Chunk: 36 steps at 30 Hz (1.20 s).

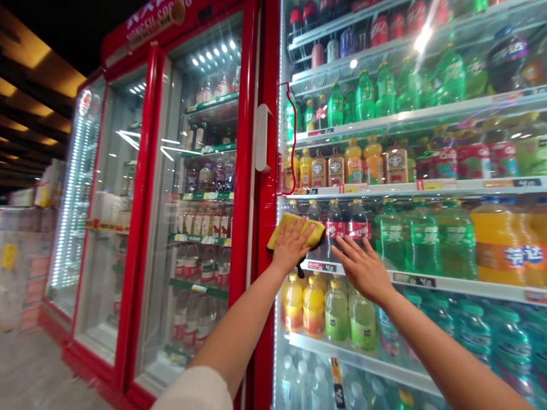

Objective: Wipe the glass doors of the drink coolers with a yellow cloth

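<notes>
Fridge, red-framed (268, 222), one, at right, lit and stocked with drinks. 
Second fridge (146, 142), red, glass-fronted, at left, seen at a slant. 
Door glass (423, 40), one pane, on the right-hand fridge, carrying bright reflections. 
Shelves (453, 283), white, several, behind the glass, in tiers. 
Orange drink bottles (496, 239), large, at the right end of a middle shelf. 
Green bottles (421, 239), on the same shelf, just left of the orange ones. 
Dark bottles (335, 228), red-labelled, left again, behind the two hands. 
Right hand (363, 272), holding nothing, fingers spread and pointing up and left, palm toward the glass (whether it touches, cannot tell). 
Left hand (292, 246), near the right one but apart from it, laid flat over a cloth, fingers spread rather than gripping. 
Handle (263, 139), white, upright, on the red frame above the left hand. 
Cloth (316, 232), yellow with dark edging, under the left hand, at the border of frame and glass. 
Price label (322, 267), on the shelf edge between the hands.
</notes>
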Each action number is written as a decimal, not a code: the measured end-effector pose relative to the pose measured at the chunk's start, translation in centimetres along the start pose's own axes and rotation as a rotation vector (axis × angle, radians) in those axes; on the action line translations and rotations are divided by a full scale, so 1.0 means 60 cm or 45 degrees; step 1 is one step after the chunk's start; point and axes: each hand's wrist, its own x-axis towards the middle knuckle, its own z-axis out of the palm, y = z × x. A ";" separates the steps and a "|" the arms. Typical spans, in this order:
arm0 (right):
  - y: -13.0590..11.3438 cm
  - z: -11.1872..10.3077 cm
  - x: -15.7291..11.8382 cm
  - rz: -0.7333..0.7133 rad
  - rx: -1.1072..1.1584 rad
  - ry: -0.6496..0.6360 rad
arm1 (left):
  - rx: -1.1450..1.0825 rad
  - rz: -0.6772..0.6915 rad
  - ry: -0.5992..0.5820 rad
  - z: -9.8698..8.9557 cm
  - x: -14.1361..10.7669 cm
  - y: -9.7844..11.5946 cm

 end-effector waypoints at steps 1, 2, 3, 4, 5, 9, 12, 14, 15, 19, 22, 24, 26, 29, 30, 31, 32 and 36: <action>-0.002 0.005 0.006 -0.002 0.002 0.004 | 0.007 -0.174 0.049 -0.002 0.006 -0.012; -0.003 0.008 0.007 0.001 0.001 0.008 | 0.009 -0.347 0.100 -0.002 0.008 -0.021; -0.002 0.011 0.006 0.004 -0.004 0.010 | 0.005 -0.482 0.140 -0.001 0.007 -0.028; -0.001 0.014 0.003 0.004 -0.010 0.009 | -0.004 -0.558 0.161 0.003 0.002 -0.032; 0.000 0.016 -0.001 0.002 -0.016 0.007 | -0.016 -0.578 0.164 0.007 -0.004 -0.034; -0.002 0.022 -0.011 -0.006 -0.032 0.033 | -0.055 -0.517 0.151 0.017 -0.004 -0.047; -0.004 0.025 -0.009 0.001 -0.047 0.045 | -0.080 -0.533 0.188 0.002 0.050 -0.079; -0.005 0.025 -0.007 0.003 -0.054 0.042 | -0.103 -0.608 0.196 -0.015 0.097 -0.105; -0.005 0.025 -0.006 0.002 -0.056 0.042 | -0.114 -0.631 0.194 -0.023 0.117 -0.116; -0.005 0.022 -0.006 0.006 -0.044 0.041 | -0.138 -0.595 0.213 -0.030 0.140 -0.134; -0.005 0.020 -0.006 0.021 -0.030 0.005 | -0.114 -0.511 0.234 -0.015 0.097 -0.120; -0.005 0.018 -0.007 0.033 -0.021 -0.014 | -0.085 -0.474 0.228 0.000 0.054 -0.103; -0.005 0.017 -0.008 0.041 -0.015 -0.024 | -0.064 -0.471 0.213 0.015 0.006 -0.084; -0.004 0.016 -0.009 0.043 -0.015 -0.042 | -0.054 -0.491 0.180 0.038 -0.077 -0.051; -0.004 0.015 -0.010 0.043 -0.015 -0.047 | -0.055 -0.488 0.159 0.046 -0.108 -0.039; -0.004 0.015 -0.010 0.042 -0.015 -0.050 | -0.058 -0.482 0.131 0.053 -0.139 -0.028; -0.004 0.015 -0.010 0.043 -0.015 -0.051 | -0.068 -0.452 0.093 0.060 -0.170 -0.017; -0.004 0.018 -0.011 0.039 -0.011 -0.021 | -0.114 -0.303 0.002 0.077 -0.246 0.004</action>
